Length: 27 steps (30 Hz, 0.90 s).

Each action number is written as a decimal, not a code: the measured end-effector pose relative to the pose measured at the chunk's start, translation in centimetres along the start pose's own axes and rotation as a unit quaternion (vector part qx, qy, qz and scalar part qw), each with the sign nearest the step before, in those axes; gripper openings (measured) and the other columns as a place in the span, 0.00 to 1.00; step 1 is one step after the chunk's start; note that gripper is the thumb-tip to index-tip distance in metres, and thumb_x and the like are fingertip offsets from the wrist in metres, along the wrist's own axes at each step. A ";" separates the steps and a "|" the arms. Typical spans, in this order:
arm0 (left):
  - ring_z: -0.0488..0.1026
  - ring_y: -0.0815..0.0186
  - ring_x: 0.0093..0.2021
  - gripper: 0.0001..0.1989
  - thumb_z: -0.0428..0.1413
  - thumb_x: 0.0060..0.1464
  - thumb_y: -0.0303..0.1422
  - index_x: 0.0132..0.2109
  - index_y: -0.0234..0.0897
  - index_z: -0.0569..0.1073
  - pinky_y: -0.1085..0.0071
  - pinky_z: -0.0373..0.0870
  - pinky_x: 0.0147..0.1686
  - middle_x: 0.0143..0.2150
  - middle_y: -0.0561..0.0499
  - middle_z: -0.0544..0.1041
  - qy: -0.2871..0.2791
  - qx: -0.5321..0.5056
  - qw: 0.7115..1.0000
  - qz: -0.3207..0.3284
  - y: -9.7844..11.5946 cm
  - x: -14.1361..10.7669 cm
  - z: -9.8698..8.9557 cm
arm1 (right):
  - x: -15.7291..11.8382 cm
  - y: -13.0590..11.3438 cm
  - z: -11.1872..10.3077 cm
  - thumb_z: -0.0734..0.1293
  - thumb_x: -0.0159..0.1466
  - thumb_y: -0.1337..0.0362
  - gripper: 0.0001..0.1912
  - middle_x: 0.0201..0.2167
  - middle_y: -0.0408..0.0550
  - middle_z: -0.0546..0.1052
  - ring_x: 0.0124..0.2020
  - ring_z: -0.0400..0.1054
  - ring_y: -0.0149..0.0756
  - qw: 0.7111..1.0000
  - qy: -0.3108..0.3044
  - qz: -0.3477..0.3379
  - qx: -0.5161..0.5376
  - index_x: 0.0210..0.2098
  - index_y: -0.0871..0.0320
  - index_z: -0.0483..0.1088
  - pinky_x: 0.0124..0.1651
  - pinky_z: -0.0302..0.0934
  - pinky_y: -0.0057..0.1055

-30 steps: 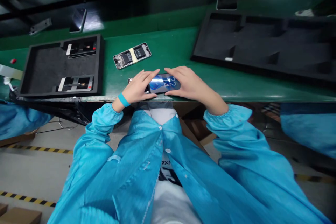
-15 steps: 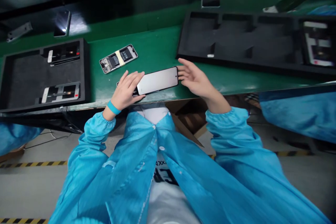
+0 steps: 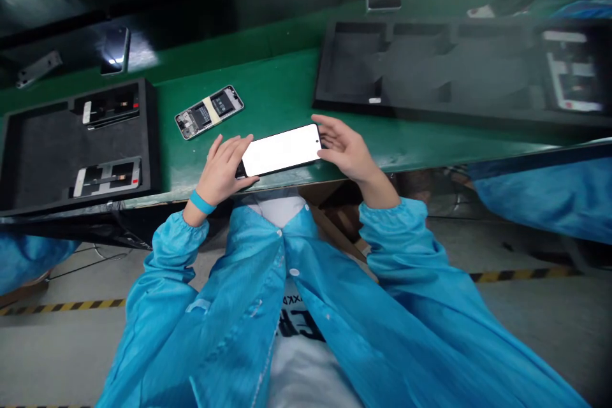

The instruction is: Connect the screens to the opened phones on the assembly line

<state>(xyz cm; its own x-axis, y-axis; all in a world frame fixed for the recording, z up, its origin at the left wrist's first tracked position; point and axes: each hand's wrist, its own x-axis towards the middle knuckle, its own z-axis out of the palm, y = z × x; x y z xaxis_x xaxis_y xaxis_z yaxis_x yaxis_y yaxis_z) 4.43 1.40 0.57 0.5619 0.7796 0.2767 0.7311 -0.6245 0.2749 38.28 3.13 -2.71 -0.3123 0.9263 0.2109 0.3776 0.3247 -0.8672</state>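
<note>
A smartphone (image 3: 281, 149) with a bright white screen lies face up near the bench's front edge, slightly slanted. My left hand (image 3: 224, 166), with a blue band at its wrist, grips the phone's left end, thumb along the near side and fingers over the far side. At the other end, my right hand (image 3: 345, 148) has its thumb on the near corner and its curled fingers by the far corner, partly hidden. Beyond my left hand lies an opened phone body (image 3: 209, 112) showing its battery, with a pale strip across it.
On the left, a black foam tray (image 3: 33, 159) holds several screen parts (image 3: 108, 176). Another black compartment tray (image 3: 411, 111) stands at the right with screen parts (image 3: 571, 70) in its end slot. Further phones (image 3: 115, 51) lie farther back. Blue sleeves show at both sides.
The phone's screen has gone from greyish to bright white. My right hand has closed in on the phone's right end, its thumb now at the corner. The view has shifted slightly.
</note>
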 end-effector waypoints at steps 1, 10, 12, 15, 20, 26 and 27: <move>0.71 0.44 0.71 0.46 0.70 0.58 0.38 0.77 0.37 0.58 0.38 0.55 0.78 0.69 0.35 0.75 -0.005 -0.001 1.000 -0.001 0.1 0.1 -0.1 | 0.0 -0.1 0.2 0.67 0.69 0.47 0.41 0.64 0.58 0.77 0.64 0.75 0.52 1.000 0.021 -0.001 -0.019 0.77 0.54 0.60 0.66 0.71 0.50; 0.77 0.46 0.62 0.53 0.70 0.57 0.39 0.80 0.38 0.51 0.41 0.64 0.73 0.63 0.38 0.79 -0.026 0.013 0.999 0.033 -0.4 1.4 -0.7 | 1.2 -0.4 1.3 0.75 0.63 0.39 0.55 0.74 0.65 0.66 0.74 0.62 0.62 0.980 0.000 -0.056 -0.190 0.79 0.57 0.56 0.74 0.60 0.61; 0.78 0.45 0.60 0.53 0.68 0.59 0.41 0.81 0.40 0.48 0.39 0.69 0.69 0.62 0.37 0.79 -0.017 0.012 0.998 0.061 -0.6 1.6 -0.9 | 1.0 -1.1 1.5 0.79 0.60 0.39 0.57 0.74 0.65 0.67 0.74 0.62 0.61 0.977 -0.005 -0.061 -0.203 0.78 0.57 0.57 0.75 0.59 0.58; 0.80 0.39 0.56 0.54 0.65 0.61 0.47 0.82 0.40 0.44 0.38 0.78 0.58 0.63 0.32 0.79 -0.004 0.008 0.996 0.086 -2.2 1.7 -0.8 | 1.2 -2.1 1.5 0.82 0.57 0.42 0.59 0.74 0.63 0.68 0.74 0.62 0.55 0.972 -0.029 -0.071 -0.223 0.78 0.56 0.58 0.77 0.56 0.50; 0.73 0.31 0.69 0.56 0.55 0.62 0.63 0.83 0.38 0.43 0.35 0.77 0.61 0.74 0.27 0.66 -0.047 -0.012 0.996 0.072 -7.0 1.2 0.2 | 2.1 -2.3 0.6 0.80 0.62 0.48 0.58 0.77 0.65 0.61 0.76 0.59 0.53 0.971 -0.049 -0.052 -0.229 0.80 0.62 0.52 0.76 0.56 0.47; 0.81 0.40 0.60 0.50 0.56 0.61 0.60 0.81 0.46 0.51 0.43 0.82 0.58 0.62 0.38 0.80 -0.125 -0.038 0.991 -0.013 -8.2 -0.5 -0.5 | 1.6 -2.3 1.0 0.79 0.64 0.48 0.55 0.77 0.65 0.62 0.75 0.61 0.55 0.975 -0.048 -0.054 -0.208 0.80 0.59 0.52 0.75 0.56 0.48; 0.81 0.39 0.60 0.50 0.56 0.60 0.60 0.81 0.45 0.52 0.43 0.82 0.58 0.62 0.38 0.80 -0.119 -0.044 0.992 -0.015 -8.0 -0.6 -0.5 | 1.6 -2.2 1.0 0.79 0.64 0.49 0.54 0.76 0.64 0.63 0.75 0.61 0.55 0.976 -0.048 -0.054 -0.207 0.80 0.58 0.53 0.76 0.55 0.48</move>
<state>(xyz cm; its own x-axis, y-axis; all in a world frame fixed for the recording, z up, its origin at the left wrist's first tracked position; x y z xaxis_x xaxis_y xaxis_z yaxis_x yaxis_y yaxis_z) -1.93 5.95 -1.34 0.6229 0.7810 0.0450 0.7188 -0.5941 0.3612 36.07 3.69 -0.95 -0.4427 0.8663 0.2314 0.6517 0.4881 -0.5805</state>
